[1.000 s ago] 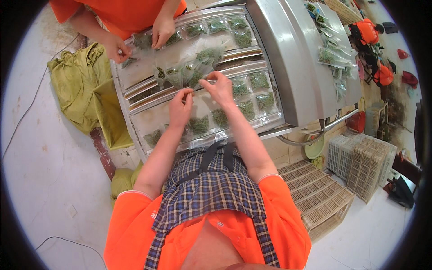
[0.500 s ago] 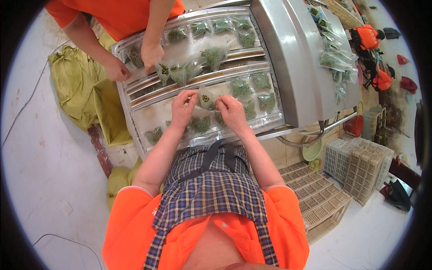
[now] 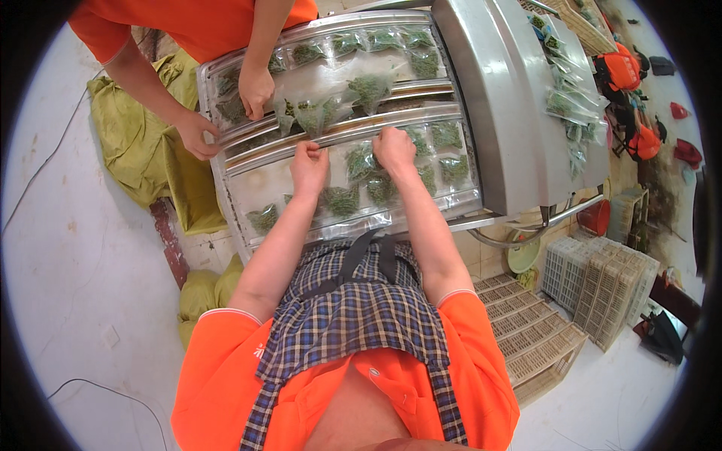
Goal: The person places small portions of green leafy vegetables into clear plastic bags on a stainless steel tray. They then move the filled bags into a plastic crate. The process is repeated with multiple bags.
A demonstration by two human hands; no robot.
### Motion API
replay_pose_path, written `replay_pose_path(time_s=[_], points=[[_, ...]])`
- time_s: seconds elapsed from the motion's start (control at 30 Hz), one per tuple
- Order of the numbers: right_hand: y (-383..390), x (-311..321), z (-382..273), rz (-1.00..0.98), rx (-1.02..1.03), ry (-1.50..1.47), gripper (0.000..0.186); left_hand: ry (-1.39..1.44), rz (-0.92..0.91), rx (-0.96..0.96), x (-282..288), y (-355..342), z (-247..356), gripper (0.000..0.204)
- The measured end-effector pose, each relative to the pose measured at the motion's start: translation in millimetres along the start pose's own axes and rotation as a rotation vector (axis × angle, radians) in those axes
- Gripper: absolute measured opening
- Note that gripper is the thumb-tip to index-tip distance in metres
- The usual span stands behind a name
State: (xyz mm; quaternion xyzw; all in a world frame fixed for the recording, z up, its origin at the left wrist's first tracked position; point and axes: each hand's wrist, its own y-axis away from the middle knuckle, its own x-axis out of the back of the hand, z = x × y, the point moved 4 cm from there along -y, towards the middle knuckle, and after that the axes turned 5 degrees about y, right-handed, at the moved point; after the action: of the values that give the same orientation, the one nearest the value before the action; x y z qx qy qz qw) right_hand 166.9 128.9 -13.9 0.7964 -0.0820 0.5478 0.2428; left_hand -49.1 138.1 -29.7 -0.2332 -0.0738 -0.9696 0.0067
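Clear bags of green leaves [image 3: 353, 169] lie in rows on the near half of the metal sealing tray [image 3: 226, 177], right in front of me, between my two hands. Since half a second ago I see both my hands have slid farther up the tray, from the middle of the near rows to the ridge [image 3: 338, 135] that divides near from far. My left hand [image 3: 308, 167] is curled, knuckles up, fingertips pressing the plastic at the ridge; I cannot tell whether it pinches a bag. My right hand [image 3: 394, 146] is closed into a loose fist on the top edge of a bag just right of it. Both forearms reach straight out from the lower edge. Across the tray, a co-worker's hand [image 3: 256, 89] rests on the far bags [image 3: 361, 90], which have shifted, and their other hand [image 3: 197, 135] grips the tray's left rim. To the right, the machine's grey lid [image 3: 511, 113] stands raised.
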Motion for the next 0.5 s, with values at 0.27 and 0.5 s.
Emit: replay_pose_path(time_s=[0.27,0.5], points=[[8,20,-14,0.290,0.110,-0.112,0.023,0.156,0.315,-0.246,5,-15,43,0.027],[-9,-20,-62,0.113,0.133,-0.867,0.023,0.109,0.303,-0.332,-7,-18,48,0.019]])
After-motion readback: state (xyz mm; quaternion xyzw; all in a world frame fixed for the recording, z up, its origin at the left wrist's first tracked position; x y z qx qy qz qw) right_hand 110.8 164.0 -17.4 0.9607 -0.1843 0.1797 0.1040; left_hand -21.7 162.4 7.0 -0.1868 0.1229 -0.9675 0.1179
